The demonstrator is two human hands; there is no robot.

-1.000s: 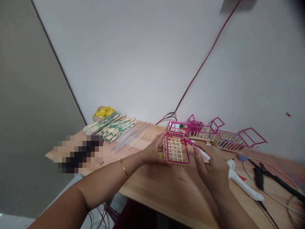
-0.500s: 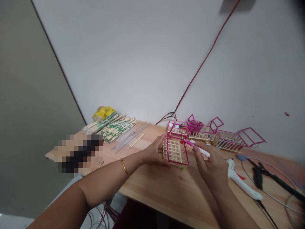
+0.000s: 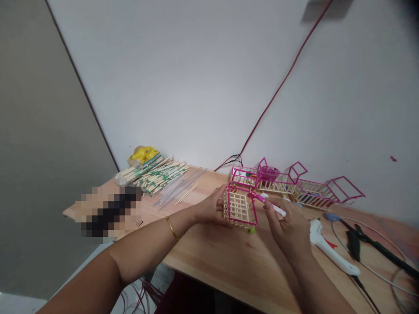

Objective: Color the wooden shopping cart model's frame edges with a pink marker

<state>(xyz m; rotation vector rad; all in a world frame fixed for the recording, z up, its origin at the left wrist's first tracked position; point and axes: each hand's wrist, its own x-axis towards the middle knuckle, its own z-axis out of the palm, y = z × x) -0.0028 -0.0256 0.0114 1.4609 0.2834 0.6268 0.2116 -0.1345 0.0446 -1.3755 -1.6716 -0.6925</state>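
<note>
My left hand [image 3: 214, 207] is closed around the left side of a small stick frame model [image 3: 238, 207], a lattice of pale wooden sticks with pink-edged rims. The model tilts toward me above the wooden table. In my right hand [image 3: 290, 226] is a white-bodied marker [image 3: 278, 210], pinched between thumb and fingers. Its pink front end points left and meets or nearly meets the model's upper right edge; exact contact is too small to tell. A small green piece [image 3: 251, 230] shows below the model.
Behind stand pink-edged stick models [image 3: 278, 185] and a pink cup [image 3: 269, 173]. A white glue gun [image 3: 334, 250] and cables lie right. Bundled wooden sticks [image 3: 163, 176], a yellow packet [image 3: 143, 155] and two loose sticks [image 3: 186, 194] lie left. The wall rises behind the table [image 3: 209, 257].
The marker and my right hand have shifted slightly left. The model has turned or tilted a little in my left hand, and the green piece below it shows more clearly.
</note>
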